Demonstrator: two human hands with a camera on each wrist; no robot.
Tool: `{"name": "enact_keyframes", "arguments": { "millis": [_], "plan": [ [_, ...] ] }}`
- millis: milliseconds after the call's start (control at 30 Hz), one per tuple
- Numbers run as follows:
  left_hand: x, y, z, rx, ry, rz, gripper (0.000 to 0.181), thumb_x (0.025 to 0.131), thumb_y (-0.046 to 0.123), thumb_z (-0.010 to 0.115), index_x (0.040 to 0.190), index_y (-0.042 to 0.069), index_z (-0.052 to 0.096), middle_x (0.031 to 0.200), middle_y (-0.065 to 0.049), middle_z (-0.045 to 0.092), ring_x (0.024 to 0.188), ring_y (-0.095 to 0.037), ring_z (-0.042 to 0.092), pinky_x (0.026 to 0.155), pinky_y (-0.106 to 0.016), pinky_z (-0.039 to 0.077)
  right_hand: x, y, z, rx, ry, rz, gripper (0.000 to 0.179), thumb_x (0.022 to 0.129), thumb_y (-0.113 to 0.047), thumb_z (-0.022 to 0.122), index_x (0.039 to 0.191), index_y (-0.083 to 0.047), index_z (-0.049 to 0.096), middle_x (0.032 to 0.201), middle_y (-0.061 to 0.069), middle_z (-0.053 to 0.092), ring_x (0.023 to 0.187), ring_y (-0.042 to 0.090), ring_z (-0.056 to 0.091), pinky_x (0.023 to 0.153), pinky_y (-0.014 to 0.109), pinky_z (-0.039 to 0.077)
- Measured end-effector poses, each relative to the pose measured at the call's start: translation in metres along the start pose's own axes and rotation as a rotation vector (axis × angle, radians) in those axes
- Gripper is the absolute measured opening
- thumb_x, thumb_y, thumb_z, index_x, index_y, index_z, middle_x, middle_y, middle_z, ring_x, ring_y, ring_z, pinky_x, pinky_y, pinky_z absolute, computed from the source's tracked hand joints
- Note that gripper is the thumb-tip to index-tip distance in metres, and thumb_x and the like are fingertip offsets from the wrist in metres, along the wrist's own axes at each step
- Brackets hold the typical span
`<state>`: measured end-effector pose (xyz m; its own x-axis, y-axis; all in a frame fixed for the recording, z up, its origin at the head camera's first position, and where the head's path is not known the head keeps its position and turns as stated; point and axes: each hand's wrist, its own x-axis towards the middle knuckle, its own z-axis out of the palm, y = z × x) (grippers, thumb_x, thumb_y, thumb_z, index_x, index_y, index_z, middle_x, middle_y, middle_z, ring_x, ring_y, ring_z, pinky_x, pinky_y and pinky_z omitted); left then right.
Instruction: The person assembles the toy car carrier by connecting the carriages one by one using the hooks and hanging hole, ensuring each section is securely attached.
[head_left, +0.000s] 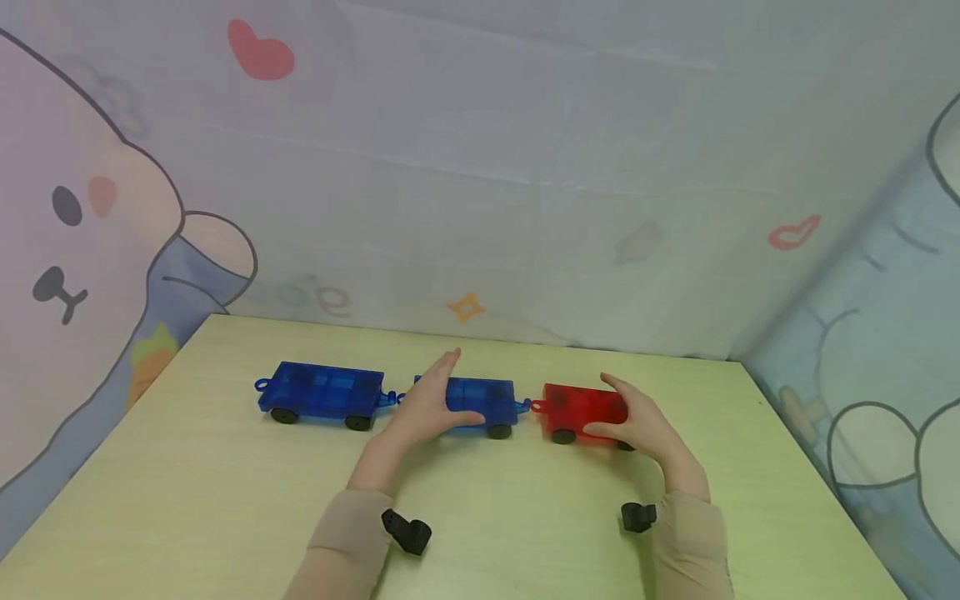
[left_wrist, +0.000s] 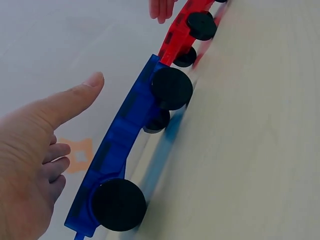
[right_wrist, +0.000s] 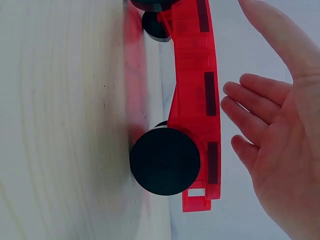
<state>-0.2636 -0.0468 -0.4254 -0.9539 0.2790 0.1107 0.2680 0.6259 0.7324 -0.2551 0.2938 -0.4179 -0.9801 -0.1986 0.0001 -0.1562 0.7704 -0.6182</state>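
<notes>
Three toy train cars with black wheels stand in a row on the table. My left hand [head_left: 426,408] is over the left end of the middle blue car [head_left: 483,394], thumb spread and nothing gripped. In the left wrist view a gap shows between its thumb [left_wrist: 75,102] and the car. At the row's right end, my right hand [head_left: 647,423] hovers around the far end of the red car [head_left: 581,407]. Its relaxed fingers [right_wrist: 252,102] lie apart from the car's top. A second blue car [head_left: 322,390] stands at the left, beyond both hands.
Pale wooden table [head_left: 510,525] lies under the cars. A printed cloth backdrop [head_left: 480,183] rises along the table's back edge and down both sides. Dark wrist cameras sit on both sleeves, one at the left [head_left: 407,532], another at the right [head_left: 639,517].
</notes>
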Motion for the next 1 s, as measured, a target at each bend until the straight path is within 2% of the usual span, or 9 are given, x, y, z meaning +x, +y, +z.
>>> {"name": "enact_keyframes", "arguments": {
  "millis": [333,600,1000],
  "plan": [
    [-0.002,-0.002,0.006,0.049,-0.006,0.005,0.102,0.078,0.039,0.082,0.156,0.010,0.024,0.162,-0.016,0.023,0.147,-0.038,0.025,0.114,-0.060,0.030,0.001,0.002,0.001,0.007,-0.034,0.004,0.092,0.081,-0.036,0.080,0.151,-0.002,0.032,0.151,0.024,0.038,0.132,0.043,0.040,0.106,0.060,0.041],
    [0.000,-0.003,0.008,0.100,0.003,0.004,0.099,0.077,0.041,0.082,0.154,0.009,0.030,0.161,-0.016,0.025,0.146,-0.047,0.023,0.112,-0.065,0.029,0.003,0.006,0.002,-0.007,-0.045,-0.011,0.096,0.079,-0.038,0.081,0.151,-0.001,0.031,0.151,0.025,0.038,0.132,0.043,0.040,0.105,0.058,0.043],
    [0.001,-0.005,0.009,0.101,-0.025,0.005,0.099,0.076,0.038,0.083,0.154,0.006,0.030,0.159,-0.018,0.029,0.146,-0.038,0.030,0.113,-0.058,0.033,0.004,0.010,0.004,-0.034,-0.068,0.011,0.098,0.078,-0.041,0.081,0.152,-0.003,0.030,0.151,0.024,0.038,0.132,0.044,0.040,0.104,0.058,0.043]
  ]
}}
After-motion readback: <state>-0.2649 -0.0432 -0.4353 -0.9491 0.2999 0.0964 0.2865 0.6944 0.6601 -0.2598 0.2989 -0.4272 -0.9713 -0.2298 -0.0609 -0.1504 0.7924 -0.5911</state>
